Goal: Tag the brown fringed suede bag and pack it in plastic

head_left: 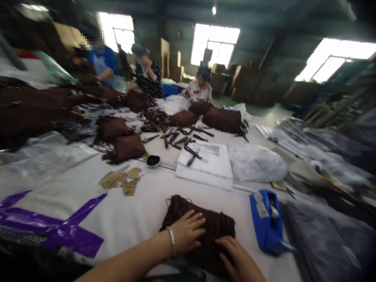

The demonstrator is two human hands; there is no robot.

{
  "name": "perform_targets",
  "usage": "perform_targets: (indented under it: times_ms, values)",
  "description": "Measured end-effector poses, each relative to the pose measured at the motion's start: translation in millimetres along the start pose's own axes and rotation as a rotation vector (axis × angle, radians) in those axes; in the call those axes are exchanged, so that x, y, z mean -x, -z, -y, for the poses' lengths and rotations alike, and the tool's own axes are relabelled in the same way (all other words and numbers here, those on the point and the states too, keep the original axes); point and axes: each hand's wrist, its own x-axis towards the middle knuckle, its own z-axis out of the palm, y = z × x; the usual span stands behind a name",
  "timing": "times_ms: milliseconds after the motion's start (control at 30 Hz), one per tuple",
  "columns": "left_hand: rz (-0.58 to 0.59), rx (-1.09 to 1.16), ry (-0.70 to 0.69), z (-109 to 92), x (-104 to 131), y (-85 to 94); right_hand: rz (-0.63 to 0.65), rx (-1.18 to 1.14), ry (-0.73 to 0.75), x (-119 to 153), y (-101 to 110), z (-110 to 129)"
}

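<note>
A dark brown fringed bag (pixel 211 223) lies flat on the white table (pixel 138 215) right in front of me. My left hand (pixel 186 231), with a bangle at the wrist, presses flat on the bag's middle, fingers spread. My right hand (pixel 237 260) rests flat on the bag's lower right part. Neither hand grips anything.
A blue tape dispenser (pixel 267 223) sits just right of the bag. Purple tape strips (pixel 53 227) lie at left, tan tags (pixel 122 182) beyond. A white paper stack (pixel 210 166), a plastic bundle (pixel 255 162), brown straps (pixel 179 139) and more brown bags (pixel 127 147) fill the table. Three people (pixel 147 74) work at the far end.
</note>
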Motion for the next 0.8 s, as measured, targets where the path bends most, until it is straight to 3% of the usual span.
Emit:
perform_targets:
  times_ms: [67,133,200,267,367,500,700,800]
  values:
    - [-0.013,-0.02,-0.008,2,3,-4.4,0.012,-0.059,-0.036,16,8,-2]
    - [-0.009,-0.052,-0.041,3,5,-2.4,-0.087,-0.066,-0.061,18,21,-4]
    - [0.0,-0.085,-0.071,1,5,1.7,-0.212,-0.017,-0.089,10,32,-9]
    - [0.002,-0.104,-0.08,0,3,5.4,-0.249,0.04,-0.084,-6,34,-14]
    - [-0.003,-0.099,-0.06,-1,-3,8.3,-0.175,0.066,-0.064,-31,19,-19]
    - [-0.011,-0.04,-0.013,1,-4,7.4,-0.162,-0.035,-0.158,-48,2,-25]
    - [-0.005,-0.003,0.014,2,0,3.5,-0.096,-0.4,-0.137,-34,20,-36]
    - [-0.037,-0.024,-0.011,4,0,0.7,-0.079,-0.419,-0.052,-21,19,-32]
